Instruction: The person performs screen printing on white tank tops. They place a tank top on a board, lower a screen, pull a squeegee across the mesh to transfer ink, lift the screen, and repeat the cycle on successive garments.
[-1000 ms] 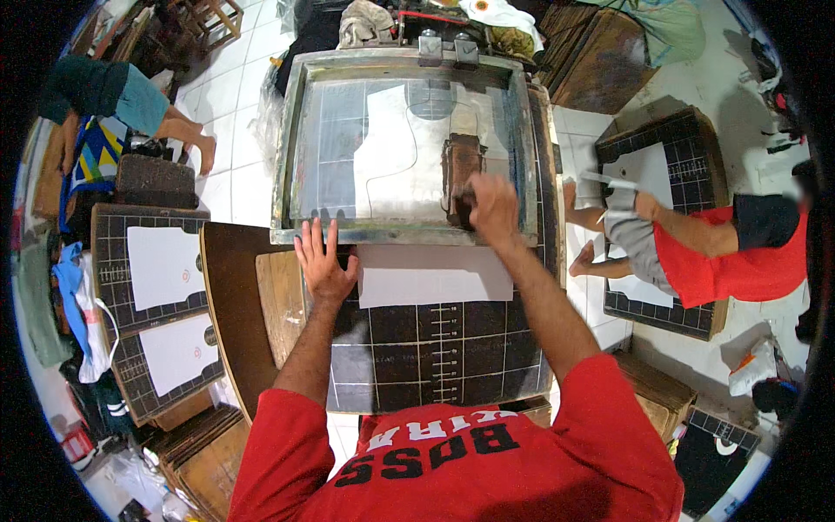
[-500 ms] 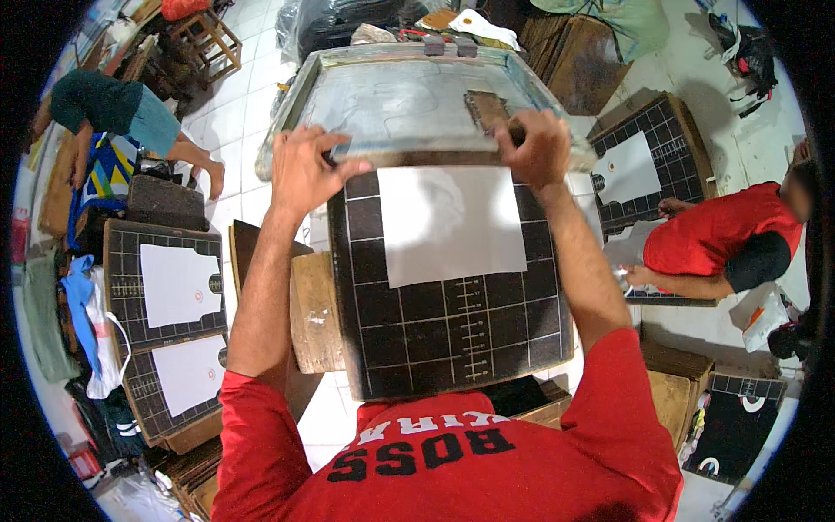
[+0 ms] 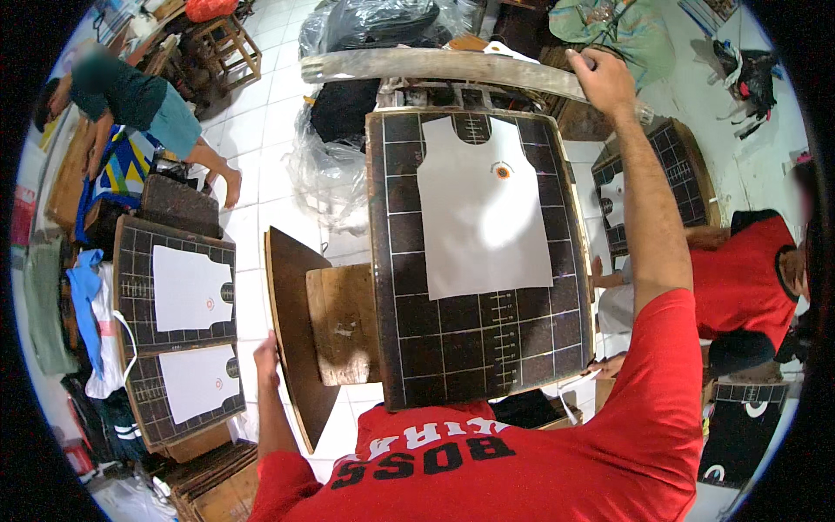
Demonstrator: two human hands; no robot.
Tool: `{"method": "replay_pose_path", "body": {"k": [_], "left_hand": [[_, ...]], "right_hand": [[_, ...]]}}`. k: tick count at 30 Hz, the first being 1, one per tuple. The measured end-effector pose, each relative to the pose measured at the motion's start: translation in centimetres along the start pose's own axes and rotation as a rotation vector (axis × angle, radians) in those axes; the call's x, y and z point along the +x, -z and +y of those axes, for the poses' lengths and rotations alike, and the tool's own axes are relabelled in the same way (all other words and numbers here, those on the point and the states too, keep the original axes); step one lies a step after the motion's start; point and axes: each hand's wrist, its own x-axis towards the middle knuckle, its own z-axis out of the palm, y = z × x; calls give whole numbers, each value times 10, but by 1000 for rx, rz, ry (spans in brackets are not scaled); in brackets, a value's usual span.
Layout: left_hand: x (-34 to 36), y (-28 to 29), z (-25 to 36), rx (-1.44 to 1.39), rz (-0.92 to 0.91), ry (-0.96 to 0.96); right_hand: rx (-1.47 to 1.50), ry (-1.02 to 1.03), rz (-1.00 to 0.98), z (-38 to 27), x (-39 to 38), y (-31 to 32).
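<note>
Frame [image 3: 435, 66]: I see it raised edge-on beyond the black board [image 3: 548, 331], a long grey bar, streaky and worn.
Right hand [image 3: 606, 83]: fingers curled round the frame near its right end.
Panel [image 3: 465, 235]: thin, white, scoop-necked, lying flat on the black board; a small round orange-and-dark print [image 3: 502, 172] sits at its upper right.
Black board: thick-edged, ruled with pale grid lines.
Left hand [image 3: 267, 358]: beside the brown sheet [image 3: 294, 348]; from here I can't tell whether its fingers grip.
Brown sheet: flat-faced, next to a scuffed wood block [image 3: 344, 326].
Floor [image 3: 252, 104]: white tiles, crumpled clear plastic [image 3: 326, 183] on them.
</note>
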Motion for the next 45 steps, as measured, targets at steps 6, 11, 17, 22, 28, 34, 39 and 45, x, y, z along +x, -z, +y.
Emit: {"method": "replay_pose_path", "body": {"k": [6, 11, 17, 22, 28, 34, 39, 45], "left_hand": [[-32, -5, -30, 125, 146, -365], [-40, -15, -11, 223, 499, -461], [-12, 22, 10, 644, 304, -55], [-64, 46, 80, 572, 678, -336], [-199, 36, 137, 284, 770, -704], [-343, -108, 94, 287, 421, -1005], [-337, -111, -18, 382, 624, -601], [-283, -69, -114, 34, 806, 363]], "right_hand": [[71, 43, -50, 2, 33, 3], [90, -18, -80, -7, 34, 4], [22, -55, -127, -17, 31, 9], [16, -78, -114, -22, 35, 17], [54, -72, -122, -31, 40, 22], [97, -8, -182, -31, 62, 26], [84, -40, -182, -34, 64, 25], [69, -17, -204, -40, 37, 35]]}}
